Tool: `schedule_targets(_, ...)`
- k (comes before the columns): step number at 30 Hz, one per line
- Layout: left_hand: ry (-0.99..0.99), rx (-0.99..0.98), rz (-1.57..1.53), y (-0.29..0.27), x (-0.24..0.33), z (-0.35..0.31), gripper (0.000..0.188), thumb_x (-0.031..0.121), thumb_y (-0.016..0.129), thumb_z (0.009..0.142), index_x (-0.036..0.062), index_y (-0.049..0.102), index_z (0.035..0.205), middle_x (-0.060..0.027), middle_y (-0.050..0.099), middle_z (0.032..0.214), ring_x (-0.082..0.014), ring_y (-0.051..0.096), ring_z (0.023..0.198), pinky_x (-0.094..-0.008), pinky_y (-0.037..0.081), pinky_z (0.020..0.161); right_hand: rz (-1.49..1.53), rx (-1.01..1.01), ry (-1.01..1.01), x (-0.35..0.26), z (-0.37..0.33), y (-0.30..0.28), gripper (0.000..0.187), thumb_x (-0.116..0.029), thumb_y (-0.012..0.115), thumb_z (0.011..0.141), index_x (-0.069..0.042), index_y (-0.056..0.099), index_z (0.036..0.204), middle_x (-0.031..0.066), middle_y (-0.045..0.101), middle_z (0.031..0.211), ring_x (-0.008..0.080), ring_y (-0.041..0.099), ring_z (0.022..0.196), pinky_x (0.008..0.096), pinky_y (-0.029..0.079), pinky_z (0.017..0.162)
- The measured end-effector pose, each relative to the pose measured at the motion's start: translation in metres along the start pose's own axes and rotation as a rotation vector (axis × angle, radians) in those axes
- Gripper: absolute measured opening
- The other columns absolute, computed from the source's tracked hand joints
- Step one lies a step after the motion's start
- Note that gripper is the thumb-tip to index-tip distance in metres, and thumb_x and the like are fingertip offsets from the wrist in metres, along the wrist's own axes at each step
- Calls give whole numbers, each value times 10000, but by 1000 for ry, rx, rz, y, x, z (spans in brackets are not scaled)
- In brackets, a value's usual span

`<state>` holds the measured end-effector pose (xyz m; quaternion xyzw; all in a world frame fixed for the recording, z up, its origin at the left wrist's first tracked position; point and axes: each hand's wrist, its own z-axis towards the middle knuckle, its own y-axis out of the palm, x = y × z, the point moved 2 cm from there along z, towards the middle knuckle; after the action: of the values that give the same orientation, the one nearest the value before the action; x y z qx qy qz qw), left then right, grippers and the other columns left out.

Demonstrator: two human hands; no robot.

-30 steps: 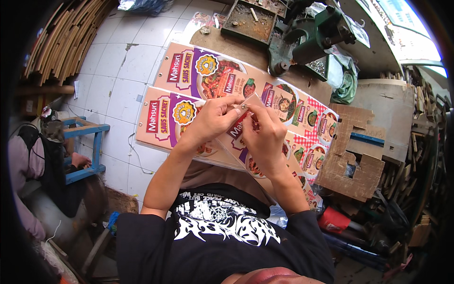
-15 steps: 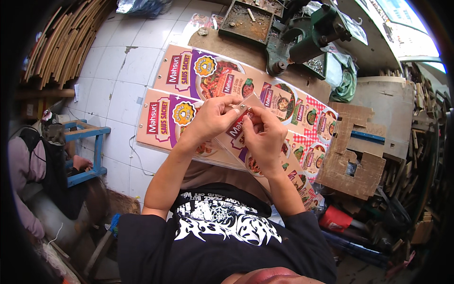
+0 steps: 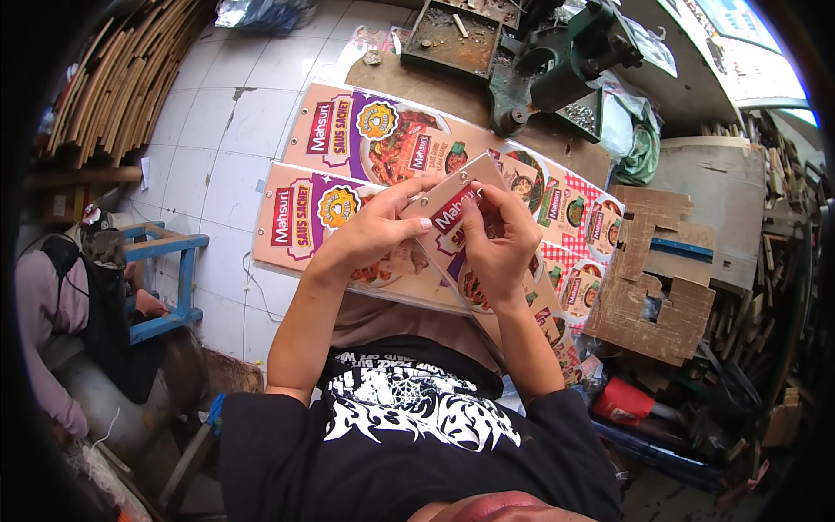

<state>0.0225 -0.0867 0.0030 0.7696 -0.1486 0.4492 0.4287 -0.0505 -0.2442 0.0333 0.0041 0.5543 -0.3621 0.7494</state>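
Between my hands is a narrow printed banner strip (image 3: pixel 452 242), peach and purple with food pictures and metal eyelets at its top end. It slants from upper middle toward my right forearm. My left hand (image 3: pixel 376 228) is closed on its left edge, thumb near one eyelet and other fingers behind. My right hand (image 3: pixel 502 246) pinches its right edge, fingers curled over the printed face. Under and beyond them lie two similar larger banners, the nearer one (image 3: pixel 296 248) partly overlapping the farther one (image 3: pixel 313 150). Both have eyelets along their left ends.
Beyond the banners stands a green metal hand press (image 3: pixel 557 87) with a dark tray of small parts (image 3: pixel 457 42) beside it. Cut-out cardboard (image 3: pixel 661 304) lies to the right. At left are a blue stool (image 3: pixel 184 278), a person's sleeve (image 3: pixel 52 304) and stacked wood strips (image 3: pixel 113 83).
The strip's top end has risen and turned, showing more of its printed face and two eyelets. My right hand has shifted slightly right and down along its edge; my left hand stays close by.
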Motion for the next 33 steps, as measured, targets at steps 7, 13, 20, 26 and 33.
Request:
schedule_targets(7, 80, 38, 225, -12, -13, 5, 531, 37, 604, 916, -6, 412, 1410, -106, 565, 1267, -136, 572, 1112, -292, 491, 938, -135, -209, -180, -5, -2, 14, 238, -4, 716, 742, -14, 654, 972, 106, 617, 775, 236, 633, 622, 328, 513, 547)
schedule_targets(13, 220, 125, 570, -12, -15, 5, 492, 30, 589, 909, -3, 454, 1381, -102, 593, 1218, -109, 588, 1049, -275, 509, 878, -149, -195, -231, -3, 1, 18, 201, 4, 733, 729, -15, 684, 923, 77, 624, 732, 148, 607, 563, 270, 483, 498)
schedule_targets(20, 109, 93, 384, -7, -14, 5, 400, 24, 564, 904, -15, 496, 1296, -85, 632, 1100, -96, 607, 955, -255, 518, 794, -160, -194, -242, 0, -1, 19, 177, 7, 732, 724, -23, 676, 890, 72, 611, 705, 150, 590, 541, 276, 468, 484)
schedule_targets(26, 110, 115, 431, -7, -12, 5, 386, 17, 553, 899, -15, 508, 1281, -83, 647, 1050, -93, 625, 901, -255, 536, 740, -152, -188, -263, 0, -1, 17, 186, 18, 728, 718, -27, 674, 890, 64, 583, 684, 149, 558, 515, 280, 444, 468)
schedule_targets(33, 99, 144, 390, -6, -19, 7, 452, 18, 549, 893, 0, 494, 1342, -87, 650, 1043, -106, 646, 846, -262, 567, 676, -184, -185, -290, 3, -3, 14, 243, 53, 716, 712, -31, 675, 936, 68, 574, 691, 158, 560, 517, 288, 445, 470)
